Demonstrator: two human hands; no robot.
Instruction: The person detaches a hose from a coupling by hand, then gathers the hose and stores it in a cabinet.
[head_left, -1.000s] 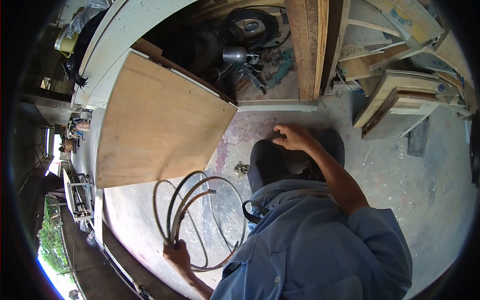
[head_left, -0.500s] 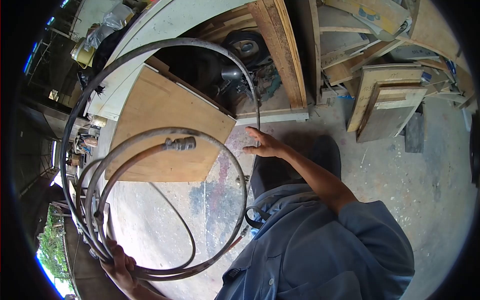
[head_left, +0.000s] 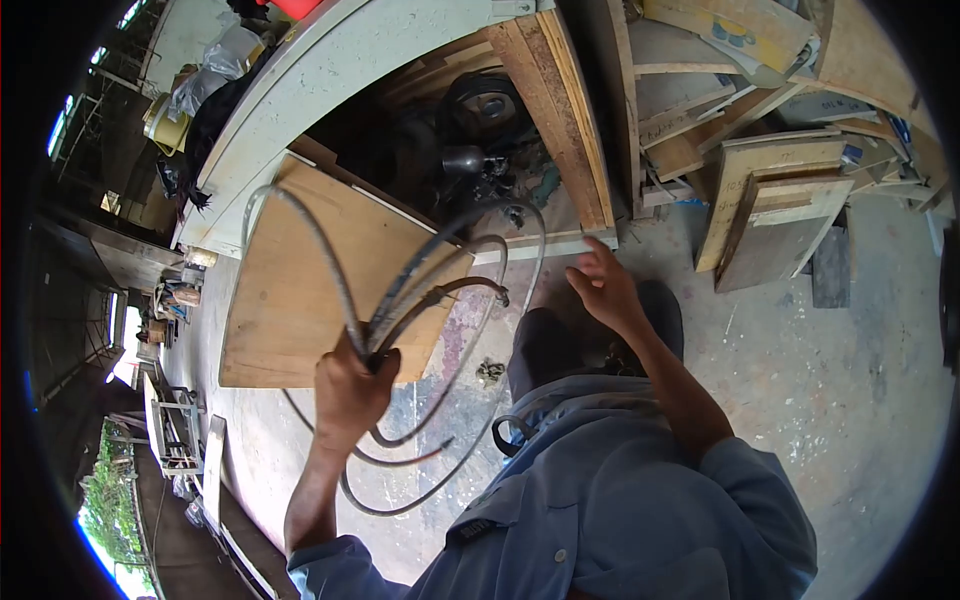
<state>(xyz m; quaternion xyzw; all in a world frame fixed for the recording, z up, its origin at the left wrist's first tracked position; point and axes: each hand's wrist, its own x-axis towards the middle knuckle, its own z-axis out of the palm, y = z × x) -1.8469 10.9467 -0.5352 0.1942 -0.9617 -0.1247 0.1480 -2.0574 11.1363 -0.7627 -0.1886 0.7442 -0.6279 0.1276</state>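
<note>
My left hand (head_left: 352, 392) is closed round a bundle of grey-brown hose loops (head_left: 410, 262), in front of an open plywood door (head_left: 290, 290). The loops fan out above and to the right of the fist. One hose end with a fitting points right, and another end hangs over the floor. My right hand (head_left: 606, 285) is raised above my knees, fingers apart and slightly blurred, with nothing in it. It touches no hose.
Behind the hose is an open cabinet (head_left: 560, 120) under a pale top, with dark coils and metal parts inside. Wooden boards (head_left: 775, 215) lean at the right. A small metal object (head_left: 490, 371) lies on the floor (head_left: 770, 380).
My left hand has moved up and right with the hose, whose loops now bunch together and swing. My right hand has shifted right, away from the hose.
</note>
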